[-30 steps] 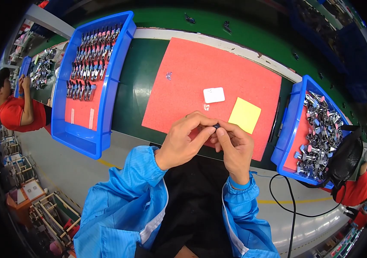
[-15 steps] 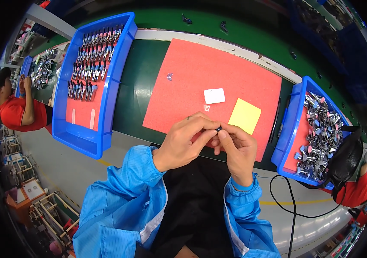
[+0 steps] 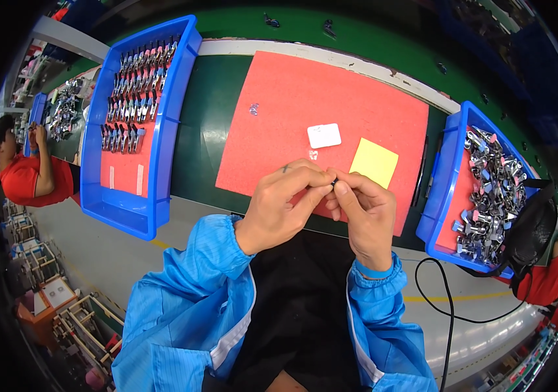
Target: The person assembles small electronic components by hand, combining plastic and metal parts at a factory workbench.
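Both hands meet over the near edge of a red mat [image 3: 279, 98]. My left hand [image 3: 285, 202] and my right hand [image 3: 365, 215] pinch one small dark part [image 3: 334, 182] between thumbs and forefingers. Fingertips cover most of the part, so its kind does not show. Just beyond my hands lie a tiny clear piece [image 3: 313, 155], a white rounded-corner block [image 3: 324, 136] and a yellow square of paper [image 3: 374, 162]. Another small clear, bluish piece [image 3: 253, 109] rests toward the mat's left side.
To the left, a blue tray [image 3: 119, 219] holds rows of small clip-like metal parts. On the right, another blue bin [image 3: 430, 225] carries a loose pile of similar parts, with a black bag [image 3: 530, 238] against it. A black cable [image 3: 450, 326] hangs below. People in red work at both sides.
My hands still pinch the dark part, with a slight shift of the fingers. The whole view has shifted a little; the trays and the things on the mat look unmoved.
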The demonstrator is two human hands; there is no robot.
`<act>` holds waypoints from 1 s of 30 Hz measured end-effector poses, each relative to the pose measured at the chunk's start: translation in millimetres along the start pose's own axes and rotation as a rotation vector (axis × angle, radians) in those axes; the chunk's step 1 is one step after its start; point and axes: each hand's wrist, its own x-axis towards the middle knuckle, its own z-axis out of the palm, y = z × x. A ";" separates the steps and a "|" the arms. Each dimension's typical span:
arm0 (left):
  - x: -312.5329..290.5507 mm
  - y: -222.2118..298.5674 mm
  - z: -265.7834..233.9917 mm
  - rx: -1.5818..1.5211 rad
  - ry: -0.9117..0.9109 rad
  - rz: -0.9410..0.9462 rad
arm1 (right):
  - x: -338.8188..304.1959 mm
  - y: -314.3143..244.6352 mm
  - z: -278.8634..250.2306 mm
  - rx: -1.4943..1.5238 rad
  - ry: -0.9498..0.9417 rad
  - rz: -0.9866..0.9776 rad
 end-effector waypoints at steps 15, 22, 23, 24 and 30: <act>-18.8 21.6 -41.0 0.174 0.040 -0.083 | -7.9 8.7 5.1 -0.139 -0.017 -0.015; -4.5 1.0 -64.9 0.507 0.169 -0.037 | -4.2 20.5 -8.8 -0.193 0.080 0.081; -2.0 -3.5 -59.0 0.460 0.158 -0.019 | -6.2 19.3 -4.4 -0.181 0.056 0.083; 0.3 -8.4 -52.6 0.480 0.147 0.043 | -9.5 18.3 -1.8 -0.168 0.030 0.086; 43.3 -35.9 -10.3 0.692 0.012 0.320 | -11.2 25.9 -11.5 -0.089 0.037 0.052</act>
